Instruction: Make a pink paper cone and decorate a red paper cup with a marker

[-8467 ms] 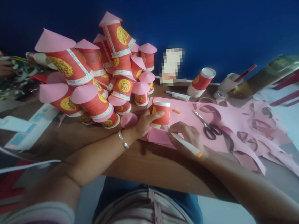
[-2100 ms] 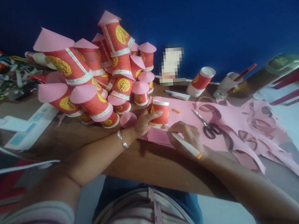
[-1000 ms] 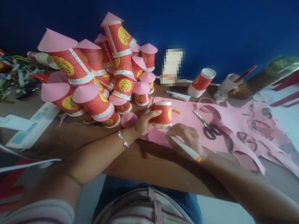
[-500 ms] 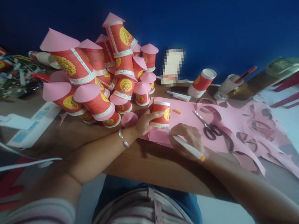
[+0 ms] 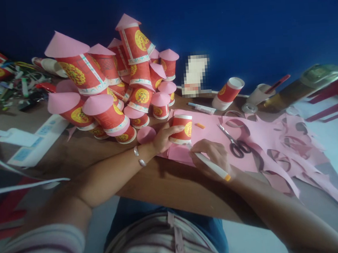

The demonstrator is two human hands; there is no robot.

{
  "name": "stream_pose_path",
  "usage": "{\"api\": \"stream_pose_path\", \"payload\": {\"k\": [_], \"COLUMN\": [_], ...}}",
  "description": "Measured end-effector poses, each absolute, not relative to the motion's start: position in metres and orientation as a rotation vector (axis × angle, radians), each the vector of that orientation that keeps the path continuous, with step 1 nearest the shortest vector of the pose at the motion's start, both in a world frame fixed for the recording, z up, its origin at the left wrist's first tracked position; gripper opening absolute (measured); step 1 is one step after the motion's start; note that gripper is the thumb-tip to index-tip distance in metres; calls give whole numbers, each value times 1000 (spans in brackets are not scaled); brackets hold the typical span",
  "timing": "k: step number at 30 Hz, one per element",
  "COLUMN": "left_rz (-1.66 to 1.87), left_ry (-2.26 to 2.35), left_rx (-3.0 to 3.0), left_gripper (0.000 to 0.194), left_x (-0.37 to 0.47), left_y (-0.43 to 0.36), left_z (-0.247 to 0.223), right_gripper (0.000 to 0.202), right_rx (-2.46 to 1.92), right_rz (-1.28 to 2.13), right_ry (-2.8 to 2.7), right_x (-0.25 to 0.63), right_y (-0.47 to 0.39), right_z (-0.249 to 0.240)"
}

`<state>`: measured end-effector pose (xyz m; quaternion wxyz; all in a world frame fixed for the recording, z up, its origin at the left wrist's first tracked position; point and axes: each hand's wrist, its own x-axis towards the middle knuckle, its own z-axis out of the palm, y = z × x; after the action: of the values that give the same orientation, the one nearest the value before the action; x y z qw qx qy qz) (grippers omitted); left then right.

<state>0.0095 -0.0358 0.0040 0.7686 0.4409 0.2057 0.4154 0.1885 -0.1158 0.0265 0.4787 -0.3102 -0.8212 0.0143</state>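
A white charger (image 5: 19,138) sits on the power strip (image 5: 40,144); a white cable (image 5: 22,187) crosses in front of it, with a cluttered heap (image 5: 3,93) behind. Well to the strip's right stand a capped bottle (image 5: 291,93) and red stool (image 5: 322,102). A blue wall (image 5: 252,32) rises behind.

I've turned the red paper cup (image 5: 181,136) in my left hand (image 5: 163,139): a yellow medallion (image 5: 188,129) now shows toward its right, where earlier one showed at the left edge. The co-worker's hand has left the clutter (image 5: 13,89).
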Motion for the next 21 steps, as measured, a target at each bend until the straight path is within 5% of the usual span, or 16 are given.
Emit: {"api": "stream_pose_path", "payload": {"k": [21], "left_rz": [892], "left_ry": [447], "left_rx": [1001], "left_gripper": [37], "left_x": [8], "left_y": [-36], "left_z": [1], "right_gripper": [15], "right_rx": [-749], "right_rz": [94], "right_ry": [-2047], "right_x": [190], "right_y": [-117], "right_z": [25]}}
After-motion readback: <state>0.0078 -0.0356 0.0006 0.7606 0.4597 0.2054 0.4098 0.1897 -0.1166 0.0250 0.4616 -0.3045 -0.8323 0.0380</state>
